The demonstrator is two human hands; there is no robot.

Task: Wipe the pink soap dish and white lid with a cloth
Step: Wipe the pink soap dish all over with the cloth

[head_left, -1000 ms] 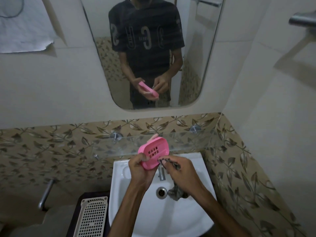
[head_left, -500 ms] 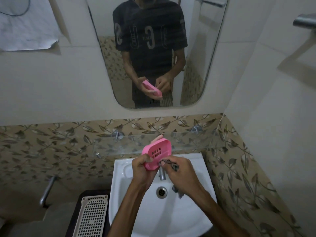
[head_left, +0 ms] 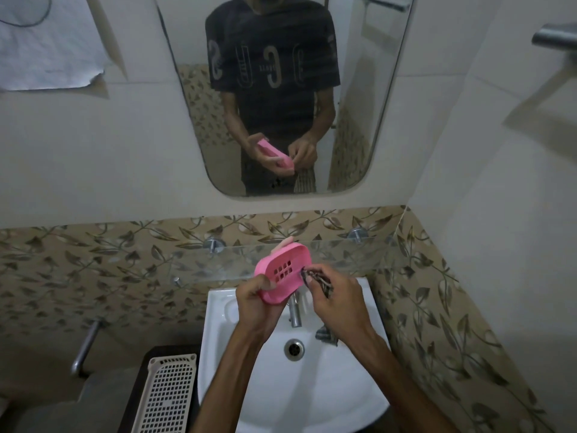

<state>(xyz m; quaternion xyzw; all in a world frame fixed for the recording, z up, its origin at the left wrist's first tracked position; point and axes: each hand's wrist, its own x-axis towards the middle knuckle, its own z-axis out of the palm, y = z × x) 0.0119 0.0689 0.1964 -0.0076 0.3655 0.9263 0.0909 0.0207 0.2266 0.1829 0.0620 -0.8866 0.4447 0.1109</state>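
Observation:
My left hand [head_left: 256, 303] grips the pink soap dish [head_left: 282, 271] over the sink, tilted so its slotted inside faces me, thumb on the near rim. My right hand [head_left: 335, 303] pinches a dark patterned cloth [head_left: 318, 279] against the dish's right edge; a loose end of the cloth [head_left: 326, 335] hangs below the wrist. A white perforated tray-like piece [head_left: 167, 395], possibly the lid, lies flat on a dark surface left of the sink.
The white sink [head_left: 315, 398] with its chrome tap [head_left: 294, 312] and drain [head_left: 293, 348] lies under my hands. A glass shelf [head_left: 349, 254] runs along the leaf-patterned tiles behind. The mirror [head_left: 281, 95] reflects a person holding the dish. A metal handle [head_left: 86, 345] juts out at left.
The dish has tipped flatter and my right hand with the cloth has stayed at its right edge, rubbing there. The camera view has shifted slightly.

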